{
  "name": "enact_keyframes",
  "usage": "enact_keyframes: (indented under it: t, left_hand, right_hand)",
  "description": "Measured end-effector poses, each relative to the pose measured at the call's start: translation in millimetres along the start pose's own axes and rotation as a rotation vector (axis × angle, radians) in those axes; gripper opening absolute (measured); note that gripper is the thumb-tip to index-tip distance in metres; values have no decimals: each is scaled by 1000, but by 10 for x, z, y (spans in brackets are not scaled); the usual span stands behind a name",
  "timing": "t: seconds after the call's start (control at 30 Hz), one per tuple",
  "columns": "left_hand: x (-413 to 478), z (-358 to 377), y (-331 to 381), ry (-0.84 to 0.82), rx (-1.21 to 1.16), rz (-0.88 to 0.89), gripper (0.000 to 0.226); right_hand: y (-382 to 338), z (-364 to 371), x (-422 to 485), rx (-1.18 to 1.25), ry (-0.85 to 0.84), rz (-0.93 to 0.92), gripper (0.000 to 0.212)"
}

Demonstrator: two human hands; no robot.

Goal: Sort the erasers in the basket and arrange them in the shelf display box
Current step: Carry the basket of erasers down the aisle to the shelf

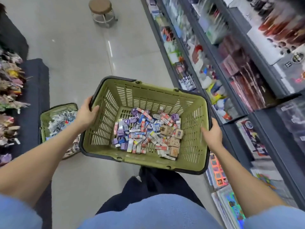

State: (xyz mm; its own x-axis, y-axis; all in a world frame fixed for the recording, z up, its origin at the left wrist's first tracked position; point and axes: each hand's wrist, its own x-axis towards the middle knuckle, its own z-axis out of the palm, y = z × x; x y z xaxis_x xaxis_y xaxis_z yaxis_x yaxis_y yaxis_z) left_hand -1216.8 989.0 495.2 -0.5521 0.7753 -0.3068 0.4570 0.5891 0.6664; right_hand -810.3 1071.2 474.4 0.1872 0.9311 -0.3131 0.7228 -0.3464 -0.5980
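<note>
Carrying the eraser basket along the aisle

Your left hand [87, 113] and right hand [212, 135] each grip a side rim of the green basket [148, 95], held above the floor. The mixed erasers [145, 131] are heaped on its bottom. Keep it level, set it down near the shelves [244, 75] on your right, then sort by wrapper.

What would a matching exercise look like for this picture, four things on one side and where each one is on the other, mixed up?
1 stool
2 erasers
3 second basket
4 right hand

A heaped at the bottom of the green basket
B low down at the person's left
C gripping that basket's right rim
D far down the aisle floor

Pairs: 1-D, 2-A, 3-B, 4-C.
</note>
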Motion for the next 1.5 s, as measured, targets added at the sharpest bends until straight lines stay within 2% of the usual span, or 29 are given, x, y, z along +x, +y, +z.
enact_keyframes:
  t: [0.2,0.5,0.73,0.9,1.03,1.2,1.37,1.5]
  left_hand:
    - [1712,-77,349,6,-61,-18,49]
    - [4069,-599,1153,19,-8,22,50]
    - [6202,-858,1633,-56,-27,106,53]
    - [7607,-1057,2080,-98,-26,178,52]
    - [8778,-1226,2567,-155,-12,249,51]
    - [10156,-1212,3089,-174,51,298,55]
    - [11325,-1163,3529,-193,74,371,48]
    - [12199,-1210,3938,-211,122,384,47]
  right_hand:
    - [-1012,486,1313,37,-3,-7,55]
    - [-2681,1051,3180,42,-23,-3,60]
    - [-3862,1642,4499,80,44,32,56]
    - [-4744,1945,5190,120,113,85,46]
    - [-5420,2168,5803,138,181,144,51]
    - [-6044,2475,6731,158,201,200,54]
    - [-6704,2728,7688,210,201,245,41]
    - [-7185,2919,8366,223,198,262,47]
